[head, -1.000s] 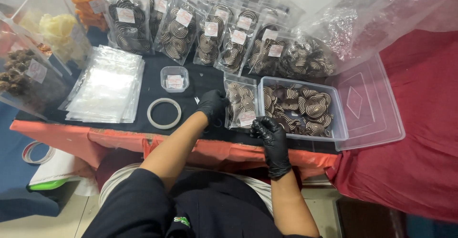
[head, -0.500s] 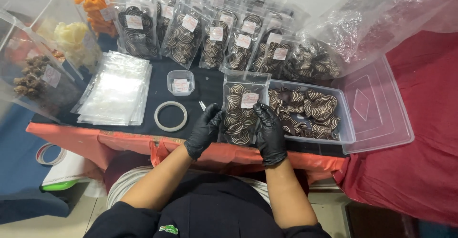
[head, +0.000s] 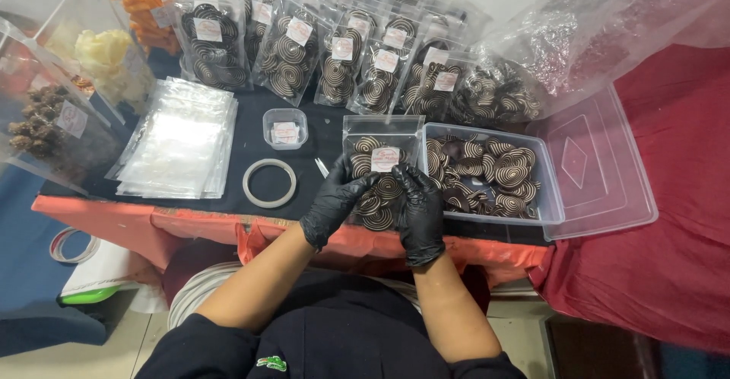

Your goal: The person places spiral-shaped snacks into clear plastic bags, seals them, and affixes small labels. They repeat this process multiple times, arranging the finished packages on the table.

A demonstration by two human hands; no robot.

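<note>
We log one labelled clear pouch [head: 379,174] of spiral cookies gripped by left hand [head: 334,202] and right hand [head: 420,210], packed pouches [head: 334,60] ranked at twelve o'clock, loose cookies remaining in the clear tub [head: 487,172] at three o'clock, empty bags [head: 179,137] stacked at nine o'clock.

Black-gloved left hand [head: 334,204] and right hand [head: 420,210] grip a clear plastic pouch of brown-and-cream spiral-striped round cookies [head: 378,174] over a black tablecloth [head: 251,132], with a red cloth [head: 669,219] at right and orange snacks [head: 141,3] far left.

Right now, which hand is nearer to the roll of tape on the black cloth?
Left. The left hand grips the cookie bag just right of the tape roll; the right hand holds the bag's far side.
</note>
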